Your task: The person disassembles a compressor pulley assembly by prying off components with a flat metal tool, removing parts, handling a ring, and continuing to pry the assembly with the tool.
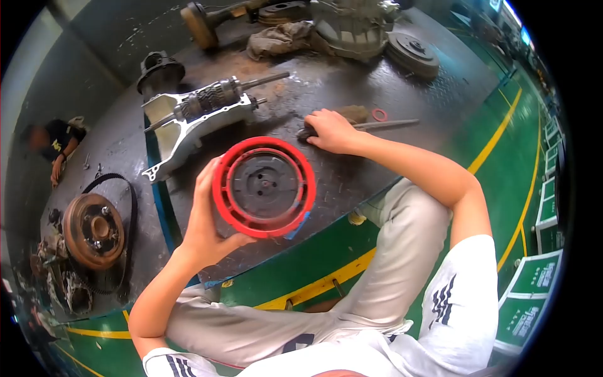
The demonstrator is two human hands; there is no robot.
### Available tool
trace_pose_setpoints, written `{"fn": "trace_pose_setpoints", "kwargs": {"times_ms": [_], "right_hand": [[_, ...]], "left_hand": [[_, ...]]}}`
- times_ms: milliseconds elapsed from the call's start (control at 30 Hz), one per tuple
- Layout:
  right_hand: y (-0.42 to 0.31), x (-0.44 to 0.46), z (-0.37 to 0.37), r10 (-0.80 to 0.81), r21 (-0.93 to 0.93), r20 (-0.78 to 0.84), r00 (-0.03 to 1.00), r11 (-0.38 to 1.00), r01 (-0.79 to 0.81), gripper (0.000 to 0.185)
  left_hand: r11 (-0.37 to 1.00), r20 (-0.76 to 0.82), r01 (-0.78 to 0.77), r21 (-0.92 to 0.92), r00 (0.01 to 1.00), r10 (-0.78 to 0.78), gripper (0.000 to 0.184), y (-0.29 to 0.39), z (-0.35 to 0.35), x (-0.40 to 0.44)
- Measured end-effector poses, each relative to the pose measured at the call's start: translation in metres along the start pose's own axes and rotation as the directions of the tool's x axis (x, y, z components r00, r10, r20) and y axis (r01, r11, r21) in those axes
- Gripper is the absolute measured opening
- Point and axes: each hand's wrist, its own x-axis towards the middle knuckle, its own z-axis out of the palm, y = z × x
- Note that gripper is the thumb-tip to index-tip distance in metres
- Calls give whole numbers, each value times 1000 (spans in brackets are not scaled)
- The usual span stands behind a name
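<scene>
My left hand (204, 217) grips a round part with a red rim and a dark disc in its middle (267, 186). The fingers lie along its left side and the thumb under its lower edge. The disc has several small holes around its centre and faces up at me. My right hand (331, 131) rests on the metal table, its fingers closed over a small dark object (305, 134) that they mostly hide. Just beyond that hand are a brown lump (353, 114), a thin metal rod (392, 124) and a small red ring (379, 115).
An opened gearbox housing (188, 129) with its gear shafts lies left of centre on the table (339, 182). A rusty drum (94, 230) and a black belt (134, 220) are at left. Further back are a crumpled cloth (279, 39) and a disc (411, 53). Another person (59, 147) is at far left.
</scene>
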Motion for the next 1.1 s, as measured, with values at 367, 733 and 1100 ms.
{"fn": "trace_pose_setpoints", "kwargs": {"times_ms": [367,733,1100], "right_hand": [[-12,5,3,23,-72,54,998,997,-19,36],[100,94,-32,143,-140,-370,918,968,-207,31],[257,214,10,472,70,-222,853,880,-469,43]], "left_hand": [[998,-16,58,3,998,-58,113,1,2,-2],[999,-31,2,-33,1000,-3,116,-7,4,-3],[1000,22,-21,23,1000,20,123,-21,1,-2]]}}
